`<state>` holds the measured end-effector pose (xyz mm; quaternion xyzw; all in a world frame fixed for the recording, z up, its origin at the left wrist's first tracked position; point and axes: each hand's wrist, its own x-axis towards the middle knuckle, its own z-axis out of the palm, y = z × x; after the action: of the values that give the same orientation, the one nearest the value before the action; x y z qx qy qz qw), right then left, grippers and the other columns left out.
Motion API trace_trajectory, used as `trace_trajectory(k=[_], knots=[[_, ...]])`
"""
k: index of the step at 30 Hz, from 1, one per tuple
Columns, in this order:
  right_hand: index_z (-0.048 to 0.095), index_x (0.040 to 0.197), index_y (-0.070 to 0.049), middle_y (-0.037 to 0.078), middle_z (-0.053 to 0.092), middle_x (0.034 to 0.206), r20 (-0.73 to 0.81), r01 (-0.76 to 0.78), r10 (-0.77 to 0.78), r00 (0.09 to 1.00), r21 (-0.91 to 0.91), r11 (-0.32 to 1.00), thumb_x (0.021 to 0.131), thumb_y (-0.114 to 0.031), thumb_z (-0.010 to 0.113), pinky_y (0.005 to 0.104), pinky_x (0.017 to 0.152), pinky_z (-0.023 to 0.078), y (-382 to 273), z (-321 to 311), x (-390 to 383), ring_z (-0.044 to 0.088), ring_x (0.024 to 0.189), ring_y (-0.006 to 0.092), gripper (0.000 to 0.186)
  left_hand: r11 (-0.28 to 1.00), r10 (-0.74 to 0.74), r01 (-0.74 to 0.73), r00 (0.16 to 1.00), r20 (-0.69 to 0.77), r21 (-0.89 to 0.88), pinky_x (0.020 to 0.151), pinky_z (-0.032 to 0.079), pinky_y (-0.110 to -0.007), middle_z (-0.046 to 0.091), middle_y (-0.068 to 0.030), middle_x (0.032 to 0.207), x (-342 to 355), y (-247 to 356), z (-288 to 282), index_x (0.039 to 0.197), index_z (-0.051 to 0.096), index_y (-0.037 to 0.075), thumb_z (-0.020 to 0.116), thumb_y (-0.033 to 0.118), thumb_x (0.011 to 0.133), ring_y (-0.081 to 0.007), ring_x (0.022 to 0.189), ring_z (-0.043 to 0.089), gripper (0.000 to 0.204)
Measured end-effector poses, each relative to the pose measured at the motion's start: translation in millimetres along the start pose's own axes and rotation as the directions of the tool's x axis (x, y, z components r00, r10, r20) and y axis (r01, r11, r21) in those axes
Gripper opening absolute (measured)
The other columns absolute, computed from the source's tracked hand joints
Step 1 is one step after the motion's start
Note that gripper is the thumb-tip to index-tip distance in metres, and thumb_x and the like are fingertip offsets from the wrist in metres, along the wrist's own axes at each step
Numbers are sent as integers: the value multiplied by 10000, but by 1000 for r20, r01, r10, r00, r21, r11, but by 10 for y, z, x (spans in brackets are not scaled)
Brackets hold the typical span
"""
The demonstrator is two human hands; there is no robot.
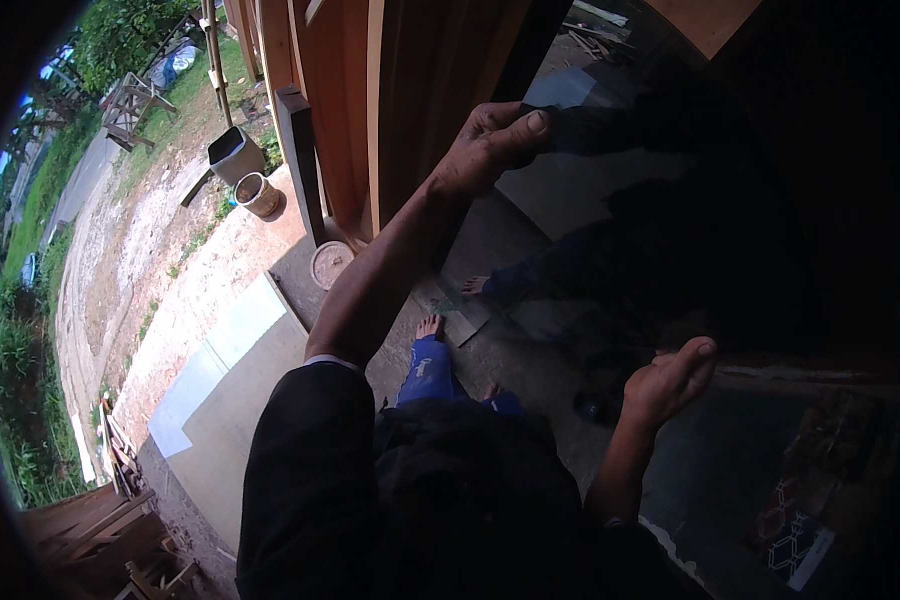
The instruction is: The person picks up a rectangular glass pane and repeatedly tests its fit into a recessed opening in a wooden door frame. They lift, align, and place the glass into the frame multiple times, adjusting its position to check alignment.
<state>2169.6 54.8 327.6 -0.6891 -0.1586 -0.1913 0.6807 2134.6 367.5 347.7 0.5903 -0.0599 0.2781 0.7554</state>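
A large, dark, shiny pane of glass (580, 205) is held tilted in front of me, and its surface mirrors a bare foot and blue trousers. My left hand (490, 148) grips its far left side, thumb on the near face and the fingers mostly hidden. Lower down, my right hand (667, 383) is closed at the near edge with its thumb pointing up. Deep shadow hides the pane's right part and its exact outline. Below the left forearm, a small pale strip (450, 310) lies by my bare foot.
Upright wooden boards (345, 120) stand just beyond my left arm. On the floor to the left lies a pale flat panel (220, 390). A round lid-like disc (332, 265), a bucket (256, 195) and a grey planter (235, 155) sit near the doorway. Scrap wood (120, 540) is piled at lower left.
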Motion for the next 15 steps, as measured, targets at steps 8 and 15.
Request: trace_trajectory(k=[8, 15], knots=[[296, 689, -142, -62, 240, 634, -24, -56, 53, 998, -138, 989, 1026, -485, 459, 231, 543, 302, 180, 842, -93, 234, 539, 48, 509, 996, -88, 88, 996, 22, -3, 528, 295, -245, 471, 45, 627, 432, -303, -891, 806, 661, 19, 685, 501, 887, -48, 592, 403, 489], [367, 691, -103, -38, 327, 643, -83, -144, 131, 988, -179, 973, 1041, -450, 431, 231, 565, 345, 277, 1256, -88, 313, 580, 63, 497, 992, -122, 122, 992, 2, 42, 547, 300, -252, 486, 38, 637, 631, -490, -1290, 903, 691, -29, 675, 552, 869, -59, 612, 421, 582]])
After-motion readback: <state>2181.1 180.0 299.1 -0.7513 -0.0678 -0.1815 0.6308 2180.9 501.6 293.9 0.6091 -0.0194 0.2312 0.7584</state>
